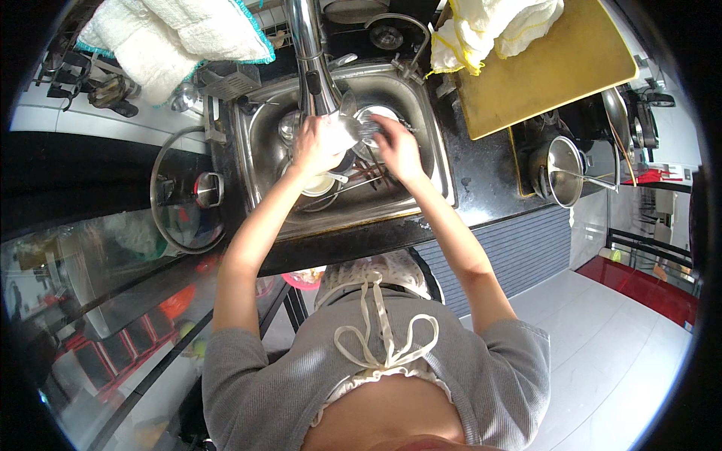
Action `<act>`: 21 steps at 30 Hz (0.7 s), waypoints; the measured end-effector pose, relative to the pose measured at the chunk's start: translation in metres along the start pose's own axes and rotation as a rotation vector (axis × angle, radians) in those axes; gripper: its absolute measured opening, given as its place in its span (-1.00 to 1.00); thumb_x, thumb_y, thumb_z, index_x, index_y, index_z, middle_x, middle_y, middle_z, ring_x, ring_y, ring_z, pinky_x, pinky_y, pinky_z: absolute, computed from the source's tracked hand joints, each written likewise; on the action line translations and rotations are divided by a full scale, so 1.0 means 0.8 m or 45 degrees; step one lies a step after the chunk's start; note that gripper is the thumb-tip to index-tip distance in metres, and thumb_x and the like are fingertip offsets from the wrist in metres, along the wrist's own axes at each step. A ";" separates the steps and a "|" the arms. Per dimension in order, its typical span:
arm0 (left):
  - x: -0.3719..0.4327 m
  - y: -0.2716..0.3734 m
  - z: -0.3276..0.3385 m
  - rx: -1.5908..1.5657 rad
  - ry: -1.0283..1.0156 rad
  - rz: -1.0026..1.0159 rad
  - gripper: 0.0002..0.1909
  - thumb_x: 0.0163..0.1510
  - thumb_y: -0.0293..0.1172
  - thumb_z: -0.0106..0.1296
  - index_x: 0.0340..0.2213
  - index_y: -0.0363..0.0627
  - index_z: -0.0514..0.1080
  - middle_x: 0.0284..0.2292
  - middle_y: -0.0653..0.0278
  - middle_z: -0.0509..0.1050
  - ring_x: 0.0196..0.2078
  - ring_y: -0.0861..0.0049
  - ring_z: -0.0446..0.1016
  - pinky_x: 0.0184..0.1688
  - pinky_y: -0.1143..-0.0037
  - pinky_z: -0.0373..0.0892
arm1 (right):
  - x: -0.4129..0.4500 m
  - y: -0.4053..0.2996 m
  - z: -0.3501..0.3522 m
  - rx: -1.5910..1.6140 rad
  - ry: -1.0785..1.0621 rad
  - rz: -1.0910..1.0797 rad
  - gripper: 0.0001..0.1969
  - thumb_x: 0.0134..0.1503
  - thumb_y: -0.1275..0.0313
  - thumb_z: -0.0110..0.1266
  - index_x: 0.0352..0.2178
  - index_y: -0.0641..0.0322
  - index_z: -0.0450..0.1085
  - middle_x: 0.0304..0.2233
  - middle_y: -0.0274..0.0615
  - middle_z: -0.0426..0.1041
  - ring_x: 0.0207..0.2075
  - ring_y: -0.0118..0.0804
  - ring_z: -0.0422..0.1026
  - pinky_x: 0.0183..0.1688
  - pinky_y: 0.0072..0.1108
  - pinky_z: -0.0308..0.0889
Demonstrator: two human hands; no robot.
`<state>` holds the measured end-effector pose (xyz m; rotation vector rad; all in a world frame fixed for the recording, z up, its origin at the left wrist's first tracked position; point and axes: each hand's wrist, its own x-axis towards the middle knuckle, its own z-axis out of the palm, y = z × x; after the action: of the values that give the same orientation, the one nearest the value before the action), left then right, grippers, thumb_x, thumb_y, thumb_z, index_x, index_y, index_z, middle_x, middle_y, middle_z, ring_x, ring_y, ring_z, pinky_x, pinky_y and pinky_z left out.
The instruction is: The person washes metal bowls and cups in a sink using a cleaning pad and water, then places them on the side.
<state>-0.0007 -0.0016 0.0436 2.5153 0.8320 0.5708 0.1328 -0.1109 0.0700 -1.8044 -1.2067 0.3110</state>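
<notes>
My left hand [318, 145] is below the spout of the chrome faucet [316, 84], over the stainless steel sink [256, 146]. It holds a shiny, overexposed dish or utensil [347, 132] whose exact kind I cannot make out. My right hand [399, 147] is blurred beside it, fingers bent above a white bowl [386, 113]; whether it grips anything is unclear. Lower in the sink sits a pale bowl [318, 185] with a white spoon [338, 177] across its rim. Several brown chopsticks [375, 172] lie to the right of it.
White towels [175, 39] hang at upper left. A yellow cutting board [553, 73] with a white cloth [502, 28] on it juts over the counter's right side. A glass lid [189, 191] stands left of the sink; a metal pot [564, 172] sits far right. A thin tap [420, 42] rises behind.
</notes>
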 end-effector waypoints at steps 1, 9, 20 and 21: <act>-0.002 -0.002 0.001 0.004 0.001 -0.003 -0.40 -0.52 -0.42 0.09 -0.37 -0.20 0.03 -0.36 0.02 0.19 -0.28 0.21 0.20 -0.26 0.41 0.17 | 0.009 -0.009 0.007 -0.112 -0.075 -0.216 -0.72 -0.26 0.54 -0.13 -0.39 0.10 0.25 -0.56 -0.15 0.29 -0.51 -0.21 0.30 -0.46 -0.52 0.21; -0.029 -0.011 -0.001 -0.113 0.126 0.161 -0.47 -0.51 -0.46 0.06 -0.43 -0.20 0.05 -0.42 0.10 0.18 -0.31 0.25 0.20 -0.29 0.42 0.17 | 0.039 0.074 0.041 0.063 -0.634 0.128 -0.65 -0.32 0.55 -0.24 -0.38 0.10 0.28 -0.42 -0.03 0.30 -0.39 -0.17 0.30 -0.29 -0.58 0.16; -0.088 -0.044 -0.024 0.125 0.013 0.207 -0.46 -0.45 -0.53 -0.02 -0.32 -0.14 0.04 -0.29 0.02 0.09 -0.20 0.13 0.09 -0.19 0.32 0.09 | -0.046 0.127 0.028 0.825 -0.362 0.820 -0.68 -0.23 0.66 -0.24 -0.34 0.25 0.24 -0.55 -0.35 0.26 -0.51 -0.57 0.21 -0.42 -0.77 0.12; -0.093 -0.042 -0.030 0.127 0.013 0.210 -0.46 -0.45 -0.53 -0.02 -0.32 -0.14 0.04 -0.29 0.02 0.09 -0.20 0.13 0.09 -0.19 0.32 0.09 | -0.050 0.128 0.024 0.791 -0.349 0.771 -0.68 -0.21 0.66 -0.25 -0.33 0.24 0.23 -0.53 -0.35 0.26 -0.48 -0.57 0.20 -0.38 -0.77 0.11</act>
<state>-0.0827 -0.0174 0.0281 2.6918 0.6762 0.6092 0.1629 -0.1445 -0.0321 -1.5458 -0.5931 1.1720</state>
